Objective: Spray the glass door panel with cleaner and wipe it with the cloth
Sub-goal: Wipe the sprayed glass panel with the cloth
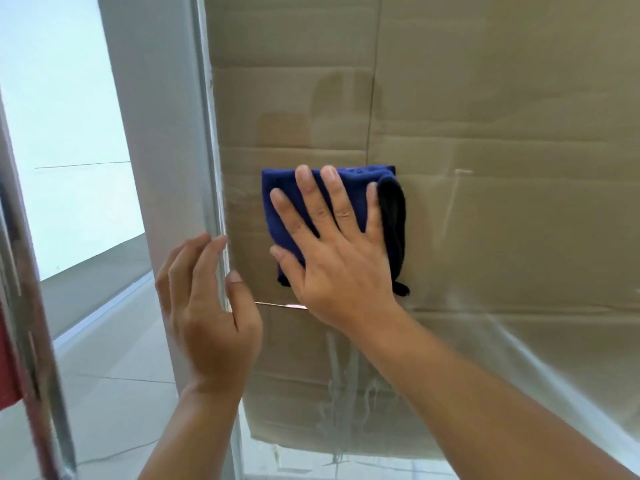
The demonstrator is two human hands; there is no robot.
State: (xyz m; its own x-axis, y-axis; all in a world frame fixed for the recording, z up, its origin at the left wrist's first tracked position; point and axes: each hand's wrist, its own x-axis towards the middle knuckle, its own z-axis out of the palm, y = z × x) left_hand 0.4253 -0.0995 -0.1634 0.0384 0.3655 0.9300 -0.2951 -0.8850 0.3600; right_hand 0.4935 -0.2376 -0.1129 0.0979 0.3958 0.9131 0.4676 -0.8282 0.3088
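The right hand lies flat on a folded blue cloth, fingers straight and spread, pressing it against the glass door panel. The cloth sits directly under the palm and fingers, reaching a little past the fingertips above and past the little finger to the right, where a black edge of the fabric curls out. It looks soft and napped, like microfibre, folded to a rough square.

The left hand is at the panel's near vertical edge, down and left of the cloth hand. Its fingers reach behind the edge and its thumb rests on the front, so it seems to steady the door, though how firmly it grips is hard to tell from this angle.

The glass is smooth and clear. Brown cardboard, creased and seamed, stands behind it. Pale streaks of cleaner run down the glass below the right wrist, and a hazy smear spreads lower right of that arm, so the unwiped wet area lies mostly beneath and to the right of the cloth. The next stroke probably goes downward along those runs, and the right hand is the one placed for it. No spray bottle is visible.
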